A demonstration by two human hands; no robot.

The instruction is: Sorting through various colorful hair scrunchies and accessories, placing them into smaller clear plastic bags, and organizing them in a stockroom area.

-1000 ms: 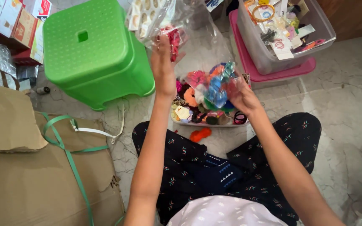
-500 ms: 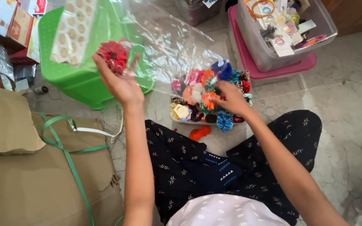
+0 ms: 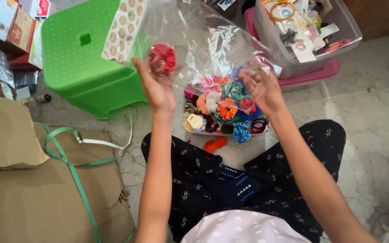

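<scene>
My left hand (image 3: 156, 85) is raised, holding a clear plastic bag (image 3: 199, 40) with a red scrunchie (image 3: 161, 58) inside at my fingertips. A white card with tan dots (image 3: 124, 27) is at the bag's top. My right hand (image 3: 261, 87) grips the bag's other edge, just above a small tray (image 3: 194, 131) piled with colourful scrunchies (image 3: 227, 108). A blue scrunchie (image 3: 241, 133) hangs at the tray's front and an orange one (image 3: 215, 144) lies on the floor before it.
A green plastic stool (image 3: 84, 67) stands at the left. Flattened cardboard with a green strap (image 3: 64, 157) lies at lower left. A clear bin of accessories (image 3: 302, 31) sits on a pink lid (image 3: 311, 74) at upper right. Small boxes (image 3: 5, 22) are stacked at top left.
My left hand moved right and the bag with the red scrunchie swung with it. My right hand lifted off the scrunchie pile and took the bag's edge.
</scene>
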